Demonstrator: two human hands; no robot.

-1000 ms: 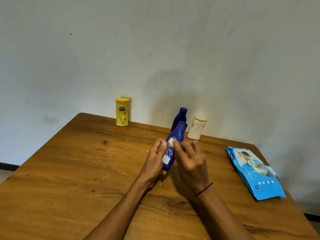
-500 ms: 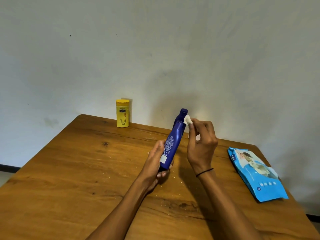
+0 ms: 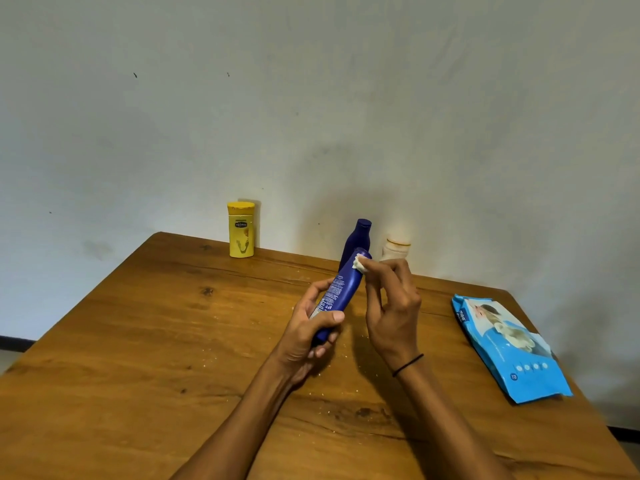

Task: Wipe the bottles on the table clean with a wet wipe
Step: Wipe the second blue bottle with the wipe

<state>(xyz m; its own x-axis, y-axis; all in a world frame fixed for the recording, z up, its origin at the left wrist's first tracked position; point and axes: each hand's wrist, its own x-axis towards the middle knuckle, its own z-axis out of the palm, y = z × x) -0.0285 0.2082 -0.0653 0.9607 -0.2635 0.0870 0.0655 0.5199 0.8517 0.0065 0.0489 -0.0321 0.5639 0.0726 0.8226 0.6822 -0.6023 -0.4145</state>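
At the centre of the frame, above the wooden bench (image 3: 145, 334), the blue bottle (image 3: 341, 292) I am wiping sits tilted in my left hand (image 3: 304, 337), thumb and fingers clamped round its lower half, cap end pointing up and away. My right hand (image 3: 393, 306) pinches a small wad of wet wipe (image 3: 360, 264) between fingertips and thumb and presses it against the bottle's shoulder, just under the cap. I judge the step in hand to be the rubbing of this bottle's upper part. Next, by my reckoning, the bottle must be turned in the left hand so the wipe reaches the hidden side, with the grip kept firm enough that the slick plastic does not slip. Behind it, near the wall, a second blue bottle (image 3: 356, 240) stands upright, with a white bottle (image 3: 394, 249) just to its right; a yellow bottle (image 3: 240, 230) stands well apart at centre left. At the right edge of the frame a blue wipe packet (image 3: 509, 348) lies flat on the bench.
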